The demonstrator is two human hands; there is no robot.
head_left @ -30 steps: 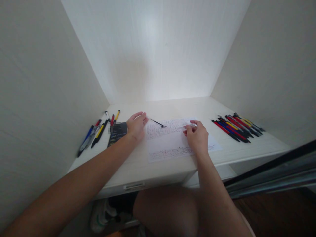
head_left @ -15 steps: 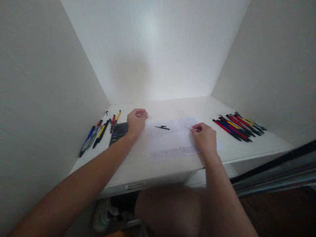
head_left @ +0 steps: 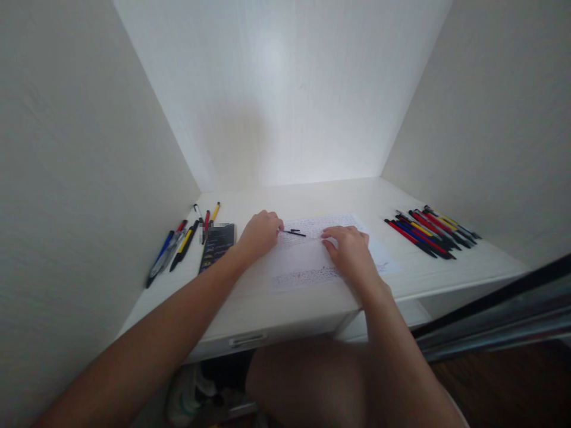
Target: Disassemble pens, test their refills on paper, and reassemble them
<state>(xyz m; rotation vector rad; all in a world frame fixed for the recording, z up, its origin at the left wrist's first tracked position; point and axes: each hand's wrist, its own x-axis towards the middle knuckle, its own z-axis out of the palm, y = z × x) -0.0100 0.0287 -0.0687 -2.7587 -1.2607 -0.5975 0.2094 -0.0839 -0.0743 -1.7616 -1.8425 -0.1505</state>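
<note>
My left hand (head_left: 263, 230) is over the left edge of the handwritten paper sheet (head_left: 307, 254), its fingers curled together. Its fingertips come up to the left end of a thin black pen part (head_left: 295, 233), and whatever they pinch is hidden. A small black clip-like piece (head_left: 295, 230) lies just behind that part. Above the sheet's right half, my right hand (head_left: 350, 245) has thumb and forefinger brought close together. Something pale and thin may be at those fingertips, but it is too faint to name.
A dark, flat phone-like slab (head_left: 218, 246) lies left of the paper. Pens and markers (head_left: 182, 245) rest along the left wall. More red, blue, yellow and black pens (head_left: 428, 229) lie in a row at right. White walls enclose the desk (head_left: 250, 297) on three sides.
My left hand has moved right and toward me, to the black part's end. My right hand has moved left across the sheet; the thin white stick it held no longer shows clearly.
</note>
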